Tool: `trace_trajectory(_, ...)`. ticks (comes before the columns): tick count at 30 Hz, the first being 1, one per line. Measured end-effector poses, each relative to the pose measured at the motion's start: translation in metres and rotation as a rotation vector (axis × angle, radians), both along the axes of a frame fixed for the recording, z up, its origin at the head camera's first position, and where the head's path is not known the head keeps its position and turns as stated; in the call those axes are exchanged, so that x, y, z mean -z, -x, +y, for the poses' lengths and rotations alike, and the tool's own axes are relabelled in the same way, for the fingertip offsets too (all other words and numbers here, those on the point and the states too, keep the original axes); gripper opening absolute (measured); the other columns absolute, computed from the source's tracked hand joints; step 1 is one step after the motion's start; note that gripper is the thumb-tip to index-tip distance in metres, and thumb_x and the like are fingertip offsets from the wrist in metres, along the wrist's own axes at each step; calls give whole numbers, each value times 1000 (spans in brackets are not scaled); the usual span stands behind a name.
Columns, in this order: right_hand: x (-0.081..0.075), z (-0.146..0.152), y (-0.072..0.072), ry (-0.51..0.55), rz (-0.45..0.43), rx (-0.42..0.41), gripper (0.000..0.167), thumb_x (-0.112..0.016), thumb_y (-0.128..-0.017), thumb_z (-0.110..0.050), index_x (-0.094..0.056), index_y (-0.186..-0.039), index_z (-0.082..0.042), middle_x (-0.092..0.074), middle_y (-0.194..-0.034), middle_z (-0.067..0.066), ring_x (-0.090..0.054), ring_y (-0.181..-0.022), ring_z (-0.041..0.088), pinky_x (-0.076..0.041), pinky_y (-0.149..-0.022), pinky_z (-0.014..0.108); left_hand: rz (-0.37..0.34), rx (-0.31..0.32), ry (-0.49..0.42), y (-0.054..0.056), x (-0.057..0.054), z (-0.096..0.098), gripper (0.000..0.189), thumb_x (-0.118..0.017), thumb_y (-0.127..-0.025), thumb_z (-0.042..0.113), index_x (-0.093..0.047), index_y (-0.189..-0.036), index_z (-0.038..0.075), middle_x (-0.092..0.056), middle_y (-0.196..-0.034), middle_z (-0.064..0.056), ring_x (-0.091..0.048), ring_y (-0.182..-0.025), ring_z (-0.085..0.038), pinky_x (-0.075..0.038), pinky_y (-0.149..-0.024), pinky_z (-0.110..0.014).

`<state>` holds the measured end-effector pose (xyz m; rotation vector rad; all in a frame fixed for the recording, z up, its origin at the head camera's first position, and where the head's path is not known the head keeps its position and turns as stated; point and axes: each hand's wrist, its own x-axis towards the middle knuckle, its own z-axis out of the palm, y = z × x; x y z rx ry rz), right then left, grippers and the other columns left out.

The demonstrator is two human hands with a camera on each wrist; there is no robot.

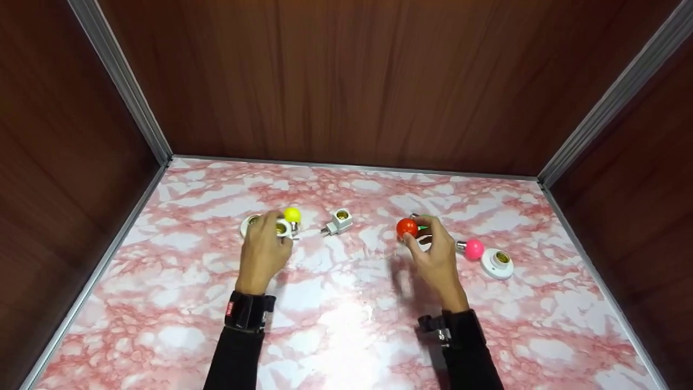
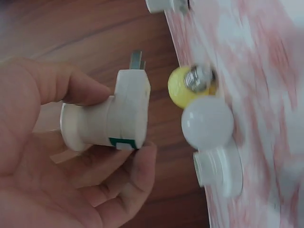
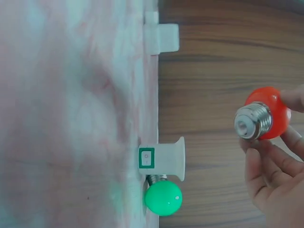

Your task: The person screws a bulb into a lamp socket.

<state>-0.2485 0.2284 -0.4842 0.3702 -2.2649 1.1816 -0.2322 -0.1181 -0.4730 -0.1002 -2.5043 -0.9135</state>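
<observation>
My left hand (image 1: 265,249) holds a white plug-in lamp socket (image 2: 130,109) between thumb and fingers, its metal prongs upward in the left wrist view. Beyond it in that view are a yellow bulb (image 2: 176,88), a white bulb (image 2: 208,122) and a round-based lamp holder (image 2: 232,171). My right hand (image 1: 437,260) pinches a red bulb (image 3: 280,111) by its globe, the threaded metal cap pointing away from the palm. Near the right hand, a green bulb (image 3: 163,198) lies beside another plug-in socket (image 3: 166,159) with a green-framed switch; the head view shows them partly hidden by the fingers.
Between the hands lies a plug-in socket (image 1: 341,219) with prongs to the left. A pink bulb (image 1: 474,249) and a round white lamp holder (image 1: 497,264) lie on the right. Brown panels (image 1: 346,81) with metal edging enclose the red-and-white marbled table (image 1: 178,336).
</observation>
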Motion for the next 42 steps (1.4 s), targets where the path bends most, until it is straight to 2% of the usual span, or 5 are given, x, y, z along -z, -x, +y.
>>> trace_trajectory(5,-1,-1,-1,13,14,-23,45,-79,-94,-8,-67,-137,-2,-74,-119,20,-74,-92,31,-64,-78,25,81,58,-4,2,1,17,49,-73,-80,-1,-66,-129,-1,-75,-114,-22,-69,-98,-43,-59,-90,-53)
trace_trajectory(10,-4,-4,-3,48,-8,-60,40,-77,-97,-9,-72,-136,-7,-69,-116,19,-73,-95,31,-59,-83,9,43,63,-22,1,-1,33,55,-77,-77,2,-63,-130,2,-78,-113,-19,-68,-94,-40,-59,-85,-51)
trace_trajectory(20,-15,-13,-11,346,-141,-159,42,-76,-95,0,-60,-134,8,-66,-128,27,-71,-97,4,-62,-87,13,92,80,-12,-3,-1,46,34,-80,-78,8,-68,-110,6,-77,-101,-12,-65,-100,-32,-60,-82,-48)
trace_trajectory(25,-20,-15,-14,458,-184,-195,43,-75,-93,5,-57,-133,10,-64,-127,20,-73,-98,7,-63,-87,16,100,99,-53,-3,-3,52,34,-81,-77,10,-69,-109,8,-78,-101,-10,-64,-97,-29,-59,-81,-46)
trace_trajectory(42,-26,-25,-23,531,-228,-396,44,-69,-95,7,-59,-138,11,-72,-120,-6,-72,-111,7,-60,-102,22,140,324,-201,-6,-1,68,35,-80,-84,7,-71,-118,6,-76,-112,-10,-71,-93,-20,-62,-74,-32)
